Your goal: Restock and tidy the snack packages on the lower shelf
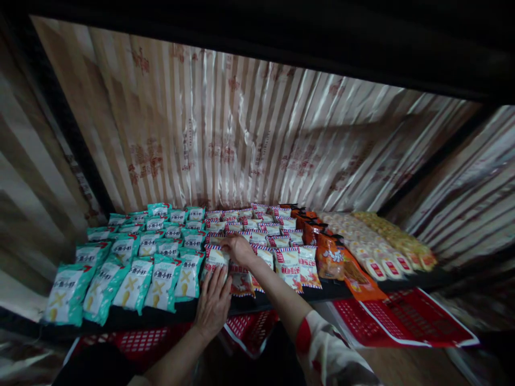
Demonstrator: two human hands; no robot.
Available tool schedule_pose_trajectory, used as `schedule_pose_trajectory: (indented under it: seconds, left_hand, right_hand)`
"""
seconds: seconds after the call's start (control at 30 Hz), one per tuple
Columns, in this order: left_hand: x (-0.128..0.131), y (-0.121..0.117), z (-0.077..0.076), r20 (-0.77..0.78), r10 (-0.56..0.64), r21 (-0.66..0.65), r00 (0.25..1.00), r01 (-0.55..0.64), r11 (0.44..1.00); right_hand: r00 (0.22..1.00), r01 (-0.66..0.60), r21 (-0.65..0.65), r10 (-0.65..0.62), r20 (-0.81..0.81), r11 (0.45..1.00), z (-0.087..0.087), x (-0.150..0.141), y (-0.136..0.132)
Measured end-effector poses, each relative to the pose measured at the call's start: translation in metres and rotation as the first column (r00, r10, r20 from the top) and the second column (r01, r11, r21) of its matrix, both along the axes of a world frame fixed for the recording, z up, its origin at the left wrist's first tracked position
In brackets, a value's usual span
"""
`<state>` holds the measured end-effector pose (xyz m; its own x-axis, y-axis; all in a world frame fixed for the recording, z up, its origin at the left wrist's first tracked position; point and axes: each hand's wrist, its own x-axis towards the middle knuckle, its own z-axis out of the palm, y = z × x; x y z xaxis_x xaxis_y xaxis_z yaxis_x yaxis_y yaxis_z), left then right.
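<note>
Both of my hands are at a white-and-red snack bag standing in the front row of the shelf. My left hand lies with outstretched fingers against the lower front of this bag. At the bag's upper right corner, my right hand has its fingers bent in a pinch, with the fingertips partly hidden. Its forearm crosses in front of neighbouring white-and-red bags. Left of my hands stand rows of teal-and-white snack bags.
Orange bags and rows of clear-wrapped snacks fill the right side. One orange packet hangs over the dark shelf edge. Red baskets sit below. Striped wrapping lines the back, and a dark beam runs overhead.
</note>
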<state>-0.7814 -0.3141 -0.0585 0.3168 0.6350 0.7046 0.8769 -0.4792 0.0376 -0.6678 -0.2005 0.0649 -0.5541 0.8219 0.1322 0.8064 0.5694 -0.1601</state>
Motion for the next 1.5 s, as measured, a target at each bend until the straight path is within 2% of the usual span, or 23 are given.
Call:
schedule_pose_trajectory:
  seconds: [0.13,0.3,0.37,0.43,0.5,0.57,0.63,0.7,0.8,0.93,1.17,1.37,1.5]
  left_hand:
    - [-0.007,-0.009,0.003,-0.022,0.053,-0.034,0.998,-0.054,0.998]
    - [-0.011,-0.011,0.006,-0.08,0.048,-0.054,0.996,-0.053,0.997]
    - [-0.01,-0.011,0.006,-0.082,0.054,-0.056,0.995,-0.059,0.997]
    - [-0.01,-0.011,0.005,-0.094,0.053,-0.055,0.994,-0.058,0.997]
    - [-0.01,-0.011,0.004,-0.115,0.048,-0.065,0.992,-0.056,0.996]
    - [-0.01,-0.012,0.003,-0.135,0.042,-0.087,0.99,-0.054,0.995]
    - [-0.01,-0.012,0.003,-0.142,0.042,-0.108,0.989,-0.058,0.992]
    - [-0.01,-0.012,0.002,-0.141,0.043,-0.118,0.989,-0.059,0.991]
    - [-0.009,-0.012,0.001,-0.134,0.051,-0.12,0.99,-0.067,0.99]
    - [-0.008,-0.013,0.004,-0.137,0.052,-0.123,0.989,-0.069,0.99]
    - [-0.009,-0.014,0.009,-0.132,0.059,-0.095,0.989,-0.072,0.993]
    - [-0.011,-0.021,0.009,-0.128,0.099,-0.031,0.987,-0.103,0.994]
    - [-0.02,-0.028,0.011,-0.155,0.141,-0.029,0.978,-0.147,0.989]
  right_hand:
    - [1.0,-0.006,-0.001,0.006,-0.001,1.0,-0.001,-0.004,0.005]
    - [0.999,0.023,-0.001,-0.023,-0.026,1.0,-0.002,-0.002,0.0]
    - [0.99,0.093,0.046,-0.087,-0.11,0.995,-0.004,0.004,-0.01]
    - [0.94,0.231,0.122,-0.189,-0.284,0.965,-0.008,0.013,-0.026]
    - [0.864,0.352,0.166,-0.251,-0.436,0.921,-0.019,0.024,-0.045]
    - [0.803,0.437,0.175,-0.295,-0.518,0.882,-0.035,0.034,-0.067]
    - [0.762,0.502,0.173,-0.339,-0.551,0.847,-0.054,0.041,-0.087]
    - [0.762,0.53,0.178,-0.374,-0.529,0.829,-0.074,0.045,-0.103]
    - [0.772,0.54,0.194,-0.39,-0.502,0.819,-0.097,0.045,-0.116]
    - [0.804,0.494,0.198,-0.359,-0.474,0.846,-0.112,0.041,-0.116]
    - [0.815,0.452,0.204,-0.31,-0.49,0.868,-0.119,0.043,-0.115]
    - [0.832,0.417,0.27,-0.244,-0.499,0.868,-0.124,0.042,-0.119]
    - [0.827,0.423,0.307,-0.225,-0.514,0.853,-0.121,0.042,-0.118]
